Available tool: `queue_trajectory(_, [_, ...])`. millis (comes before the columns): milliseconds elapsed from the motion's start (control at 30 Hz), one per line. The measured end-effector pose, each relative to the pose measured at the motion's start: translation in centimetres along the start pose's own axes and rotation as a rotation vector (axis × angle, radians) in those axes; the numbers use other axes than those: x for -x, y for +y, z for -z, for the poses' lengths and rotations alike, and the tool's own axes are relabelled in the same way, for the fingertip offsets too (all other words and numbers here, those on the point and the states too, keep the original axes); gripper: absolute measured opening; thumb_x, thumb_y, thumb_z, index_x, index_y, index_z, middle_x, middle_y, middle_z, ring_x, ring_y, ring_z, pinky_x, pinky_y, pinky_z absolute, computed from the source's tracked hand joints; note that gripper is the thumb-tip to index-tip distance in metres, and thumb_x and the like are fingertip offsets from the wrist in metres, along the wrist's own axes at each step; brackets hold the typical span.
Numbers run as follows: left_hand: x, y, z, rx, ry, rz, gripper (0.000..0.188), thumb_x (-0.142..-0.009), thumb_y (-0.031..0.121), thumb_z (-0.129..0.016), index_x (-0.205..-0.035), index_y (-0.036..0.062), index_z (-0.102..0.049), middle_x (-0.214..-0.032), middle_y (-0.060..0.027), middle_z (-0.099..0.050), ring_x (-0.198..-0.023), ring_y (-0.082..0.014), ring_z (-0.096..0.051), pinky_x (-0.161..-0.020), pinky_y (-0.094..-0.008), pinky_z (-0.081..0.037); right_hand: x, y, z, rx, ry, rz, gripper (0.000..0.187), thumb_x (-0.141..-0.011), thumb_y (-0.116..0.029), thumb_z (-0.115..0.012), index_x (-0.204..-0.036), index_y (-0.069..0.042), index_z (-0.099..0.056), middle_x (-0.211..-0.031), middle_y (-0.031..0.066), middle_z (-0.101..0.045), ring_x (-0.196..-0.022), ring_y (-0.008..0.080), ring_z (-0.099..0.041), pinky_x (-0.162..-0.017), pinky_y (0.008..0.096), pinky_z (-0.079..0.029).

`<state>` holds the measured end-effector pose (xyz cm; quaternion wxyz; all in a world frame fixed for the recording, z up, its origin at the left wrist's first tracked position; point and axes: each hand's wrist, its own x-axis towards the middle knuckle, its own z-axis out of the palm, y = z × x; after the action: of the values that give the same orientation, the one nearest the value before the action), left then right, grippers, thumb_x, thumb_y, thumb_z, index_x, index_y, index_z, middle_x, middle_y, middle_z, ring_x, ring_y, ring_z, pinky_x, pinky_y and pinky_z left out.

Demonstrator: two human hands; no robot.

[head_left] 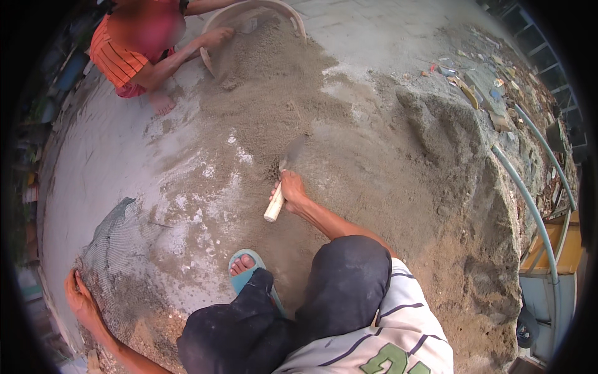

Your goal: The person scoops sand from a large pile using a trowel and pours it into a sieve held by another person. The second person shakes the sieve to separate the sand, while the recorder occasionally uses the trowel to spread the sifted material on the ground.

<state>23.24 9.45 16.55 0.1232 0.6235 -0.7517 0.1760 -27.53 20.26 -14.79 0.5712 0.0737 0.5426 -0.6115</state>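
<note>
My right hand (293,190) grips the pale wooden handle of a trowel (283,181); its metal blade digs into the spread of brown sand (349,156) in front of me. My left hand (78,296) holds the near edge of a round wire-mesh sieve (115,249) lying at the lower left with some sand and grit in it. I squat, with a foot in a teal sandal (246,271) between the two hands.
Another person in an orange striped shirt (121,53) squats at the top left, a hand in the sand beside a round pan (258,12). A tall sand heap (473,206) rises on the right. Green pipes (536,212) and rubble lie beyond it.
</note>
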Motion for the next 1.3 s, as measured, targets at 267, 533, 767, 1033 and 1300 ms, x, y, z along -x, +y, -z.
queue_trajectory(267, [1.2,-0.4,2.7,0.289,0.018,0.144,0.034,-0.103,0.027,-0.054,-0.118,-0.0021,-0.063,-0.11,-0.0105,-0.067,-0.099,-0.0193,-0.06,-0.091,-0.0317,-0.046,5.3,-3.0,8.5,1.255,-0.042,0.542,0.028,-0.099,-0.031,-0.049,-0.094,-0.003,-0.051,-0.075,0.0187,-0.063,-0.066,0.0321,-0.062,-0.06,0.0399,-0.049])
queue_trajectory(533, [1.6,1.0,2.1,0.509,0.099,0.32,0.037,-0.103,0.032,-0.055,-0.12,-0.0002,-0.065,-0.11,-0.0071,-0.067,-0.101,-0.0149,-0.06,-0.087,-0.0274,-0.047,12.4,-3.2,16.2,2.197,-0.349,0.853,0.014,-0.096,-0.017,-0.053,-0.102,-0.005,-0.05,-0.084,0.0161,-0.061,-0.073,0.0314,-0.068,-0.062,0.0428,-0.053])
queue_trajectory(767, [1.9,0.8,0.5,0.599,0.122,0.358,0.037,-0.102,0.034,-0.056,-0.121,0.0031,-0.066,-0.112,-0.0078,-0.067,-0.103,-0.0143,-0.063,-0.08,-0.0288,-0.052,1.3,-11.2,13.6,2.446,-0.044,1.073,0.015,-0.092,-0.011,-0.054,-0.102,-0.002,-0.05,-0.08,0.0134,-0.059,-0.066,0.0272,-0.067,-0.054,0.0398,-0.053])
queue_trajectory(1033, [4.0,-1.8,1.3,0.588,0.184,0.476,0.035,-0.102,0.032,-0.057,-0.122,0.0043,-0.066,-0.112,-0.0057,-0.067,-0.101,-0.0131,-0.064,-0.074,-0.0258,-0.052,6.6,-8.3,8.5,2.134,-0.344,1.065,0.018,-0.094,-0.02,-0.055,-0.097,-0.002,-0.052,-0.081,0.0137,-0.06,-0.066,0.0294,-0.066,-0.057,0.0419,-0.054])
queue_trajectory(1300, [3.8,-0.7,1.7,0.575,0.189,0.459,0.038,-0.102,0.035,-0.056,-0.122,0.0041,-0.065,-0.11,-0.0096,-0.066,-0.1,-0.0162,-0.064,-0.077,-0.0295,-0.055,4.5,-1.6,9.3,2.234,-0.634,1.053,0.01,-0.092,-0.01,-0.054,-0.097,-0.001,-0.052,-0.078,0.0149,-0.061,-0.066,0.0296,-0.069,-0.055,0.0392,-0.056])
